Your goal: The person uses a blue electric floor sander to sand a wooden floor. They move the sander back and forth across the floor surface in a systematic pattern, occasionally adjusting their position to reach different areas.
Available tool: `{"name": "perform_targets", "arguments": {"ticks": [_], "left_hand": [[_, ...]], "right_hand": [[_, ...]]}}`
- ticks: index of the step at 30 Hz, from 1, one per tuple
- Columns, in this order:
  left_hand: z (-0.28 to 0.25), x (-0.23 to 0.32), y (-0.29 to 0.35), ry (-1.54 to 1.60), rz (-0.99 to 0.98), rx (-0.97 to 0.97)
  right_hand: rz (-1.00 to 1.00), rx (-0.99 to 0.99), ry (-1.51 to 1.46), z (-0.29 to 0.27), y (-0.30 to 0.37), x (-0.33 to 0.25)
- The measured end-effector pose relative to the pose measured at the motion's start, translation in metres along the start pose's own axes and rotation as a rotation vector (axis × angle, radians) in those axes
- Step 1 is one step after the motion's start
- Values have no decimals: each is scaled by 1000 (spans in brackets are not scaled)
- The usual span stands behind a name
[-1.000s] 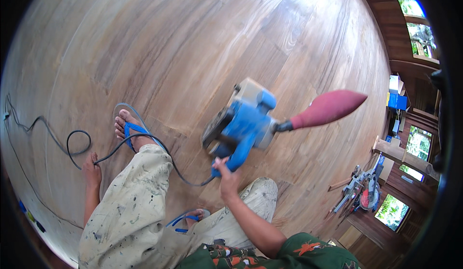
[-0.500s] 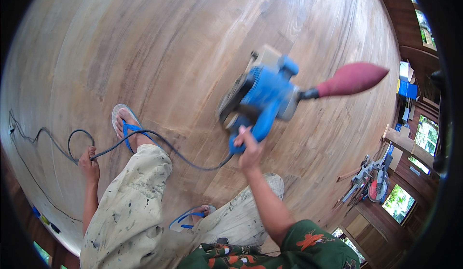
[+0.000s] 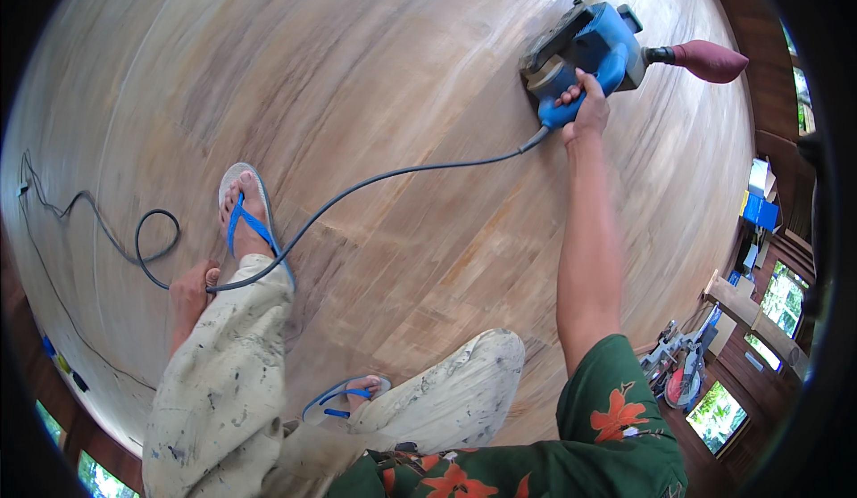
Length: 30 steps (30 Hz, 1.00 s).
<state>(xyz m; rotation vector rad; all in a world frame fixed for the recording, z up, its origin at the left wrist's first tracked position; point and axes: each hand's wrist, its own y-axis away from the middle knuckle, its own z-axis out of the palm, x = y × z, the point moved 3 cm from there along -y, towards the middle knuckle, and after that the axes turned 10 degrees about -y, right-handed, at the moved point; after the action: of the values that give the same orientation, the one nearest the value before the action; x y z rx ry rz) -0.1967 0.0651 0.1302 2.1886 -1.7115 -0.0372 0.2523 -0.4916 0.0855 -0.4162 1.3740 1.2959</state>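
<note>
Head view: a blue belt sander (image 3: 600, 38) is on the wooden floor (image 3: 384, 96), out between 1 and 2 o'clock from the centre, with the right hand (image 3: 585, 112) wrapped round its rear handle and the arm stretched nearly straight. Toward 8 o'clock, beside the left knee, the left hand (image 3: 190, 293) is closed on the dark cord (image 3: 393, 175), which arcs from the handle back across the left trouser leg (image 3: 228, 355). To do this pass well, I would keep the base flat, let the machine's weight supply the pressure, overlap strokes along the boards and avoid pausing in one spot; at such reach the sander could tip, and the cord should stay behind the belt. Whether the whole base meets the floor cannot be told from this angle. The sander's long axis runs from its cord end at about 7 o'clock to its front at about 1, roughly with the board lines, while the maroon dust bag (image 3: 710, 61) sticks out toward 3 o'clock.
</note>
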Motion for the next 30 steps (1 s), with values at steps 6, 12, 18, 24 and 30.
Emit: {"name": "perform_targets", "arguments": {"ticks": [6,12,18,24,30], "left_hand": [[16,-94,29,-113,-79,49],[54,-153,60,-55,-345,21],[62,-126,40,-26,-332,-31],[37,-104,15,47,-266,47],[30,-98,14,-9,-300,-2]], "right_hand": [[-34,26,-3,-37,125,65],[12,52,165,-57,315,136],[439,44,185,-79,476,195],[515,16,186,-68,493,199],[253,75,160,-19,354,154]]}}
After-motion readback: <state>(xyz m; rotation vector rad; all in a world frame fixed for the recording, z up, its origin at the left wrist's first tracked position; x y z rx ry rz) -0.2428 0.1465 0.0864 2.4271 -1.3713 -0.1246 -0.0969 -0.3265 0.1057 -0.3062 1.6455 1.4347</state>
